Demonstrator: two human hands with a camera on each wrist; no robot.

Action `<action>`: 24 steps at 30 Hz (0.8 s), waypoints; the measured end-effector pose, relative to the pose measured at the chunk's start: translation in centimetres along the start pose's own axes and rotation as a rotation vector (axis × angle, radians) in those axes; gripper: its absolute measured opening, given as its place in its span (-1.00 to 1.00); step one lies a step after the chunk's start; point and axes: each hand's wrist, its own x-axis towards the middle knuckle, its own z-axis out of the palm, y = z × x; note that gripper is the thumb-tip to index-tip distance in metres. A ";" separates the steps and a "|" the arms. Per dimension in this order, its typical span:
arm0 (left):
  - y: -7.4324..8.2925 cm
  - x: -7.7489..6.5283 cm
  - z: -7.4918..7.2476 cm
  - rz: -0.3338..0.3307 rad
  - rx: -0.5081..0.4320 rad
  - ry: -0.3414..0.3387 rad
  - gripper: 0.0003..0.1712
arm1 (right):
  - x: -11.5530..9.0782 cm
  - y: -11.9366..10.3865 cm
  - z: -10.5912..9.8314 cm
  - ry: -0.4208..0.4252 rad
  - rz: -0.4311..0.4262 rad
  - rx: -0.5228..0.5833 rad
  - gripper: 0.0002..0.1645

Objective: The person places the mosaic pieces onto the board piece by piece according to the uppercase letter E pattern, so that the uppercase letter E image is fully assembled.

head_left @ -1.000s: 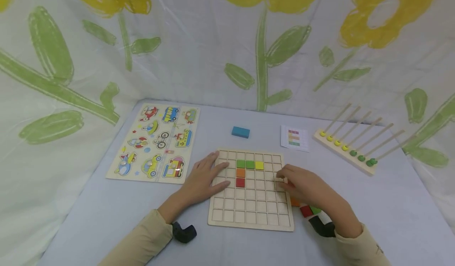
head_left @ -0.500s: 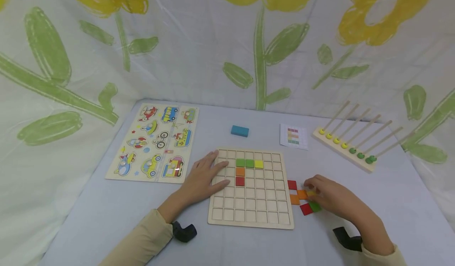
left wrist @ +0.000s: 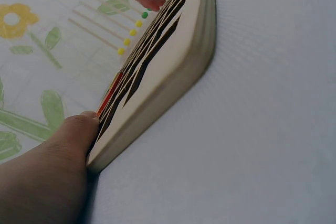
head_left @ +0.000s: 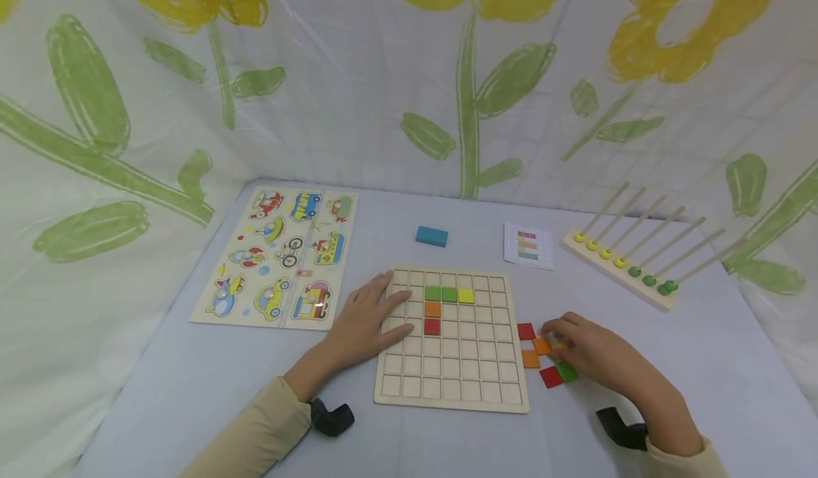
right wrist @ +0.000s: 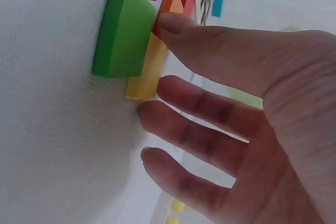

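My left hand point(head_left: 363, 322) rests with fingers spread on the left edge of a wooden grid board point(head_left: 450, 405). Its thumb point(left wrist: 79, 129) lies over the rim in the left wrist view. Green tiles point(head_left: 441, 293), a yellow tile point(head_left: 466, 295), an orange tile point(head_left: 432, 309) and a red tile point(head_left: 432, 327) sit in the grid. Right of the board, my right hand point(head_left: 591, 350) is at a loose yellow tile point(right wrist: 147, 72), thumb and fingertips apart around it. The thumb is also by a loose orange tile point(head_left: 542, 345). Firm contact is unclear.
Near the right hand lie loose red tiles point(head_left: 551, 376), a green tile point(head_left: 566, 371) and another orange tile point(head_left: 530, 359). Behind stand a blue block point(head_left: 432, 236), a pattern card point(head_left: 529, 246) and a peg stand point(head_left: 616, 272). A vehicle puzzle point(head_left: 277, 258) is at left.
My right hand has moved right, off the board's right edge to the loose tiles. In the last half second the loose orange tile shifted slightly. My left hand stays put.
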 end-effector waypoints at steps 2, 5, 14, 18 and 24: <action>0.1 0.0 0.0 -0.002 -0.004 -0.004 -0.26 | 0.0 0.0 0.0 -0.002 -0.001 -0.001 -0.68; 0.2 0.0 -0.2 -0.001 -0.006 -0.004 -0.26 | 0.0 -0.1 0.1 0.003 -0.005 -0.007 -0.71; 0.3 -0.1 -0.3 0.008 -0.017 0.013 -0.28 | 0.0 -0.1 0.1 -0.009 0.024 -0.020 -0.69; 0.3 -0.1 -0.4 0.009 -0.018 0.015 -0.28 | 0.1 -0.2 -0.2 0.010 0.026 -0.041 -0.67; 0.4 0.0 -0.4 0.014 -0.027 0.019 -0.28 | 0.4 -0.7 -0.7 0.064 -0.013 -0.048 -0.64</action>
